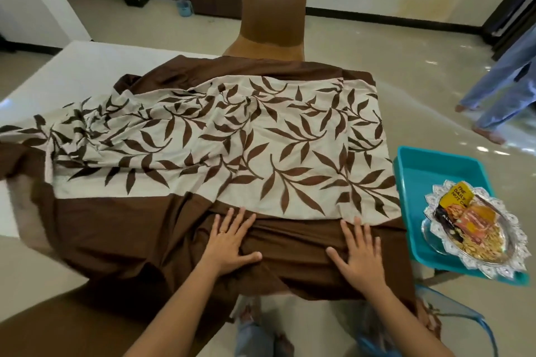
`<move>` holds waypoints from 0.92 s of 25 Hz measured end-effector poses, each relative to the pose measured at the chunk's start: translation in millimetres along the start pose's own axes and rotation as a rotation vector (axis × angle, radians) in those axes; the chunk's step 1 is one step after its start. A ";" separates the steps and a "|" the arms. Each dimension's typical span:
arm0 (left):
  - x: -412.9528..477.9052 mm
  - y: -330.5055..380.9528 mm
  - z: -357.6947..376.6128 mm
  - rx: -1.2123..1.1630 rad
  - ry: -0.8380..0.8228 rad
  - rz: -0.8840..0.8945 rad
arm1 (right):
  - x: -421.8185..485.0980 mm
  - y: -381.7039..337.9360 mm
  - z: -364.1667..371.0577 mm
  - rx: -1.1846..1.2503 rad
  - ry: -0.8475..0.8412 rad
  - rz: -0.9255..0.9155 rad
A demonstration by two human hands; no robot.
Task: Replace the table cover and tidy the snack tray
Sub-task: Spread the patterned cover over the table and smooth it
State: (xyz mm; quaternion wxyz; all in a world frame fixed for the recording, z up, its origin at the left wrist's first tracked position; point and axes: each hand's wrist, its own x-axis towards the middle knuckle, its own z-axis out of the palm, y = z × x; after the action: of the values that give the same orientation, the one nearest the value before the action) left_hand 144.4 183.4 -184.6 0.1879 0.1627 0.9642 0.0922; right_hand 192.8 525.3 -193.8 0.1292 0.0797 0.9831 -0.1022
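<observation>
Cover smoothing on worktop (pixel 72 66)

Left hand (pixel 229 243) and right hand (pixel 358 252) lay flat, grip spread, pressing the leaf-print table cover (pixel 232 139)'s near brown border, likely to flatten folds.

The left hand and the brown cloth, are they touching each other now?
Touching. In the head view the left hand lies flat, fingers spread, palm down on the cloth's brown border, no gap under it.
</observation>
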 end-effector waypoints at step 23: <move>-86.5 -296.8 -67.4 -0.222 0.314 -0.448 | 27.1 -273.6 23.4 0.169 0.270 0.111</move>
State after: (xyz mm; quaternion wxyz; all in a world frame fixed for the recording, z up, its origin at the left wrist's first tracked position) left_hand 110.9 -130.7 -165.3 0.0687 -0.0922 0.9774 0.1772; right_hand 122.4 259.2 -173.9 -0.0058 0.1573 0.9735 -0.1659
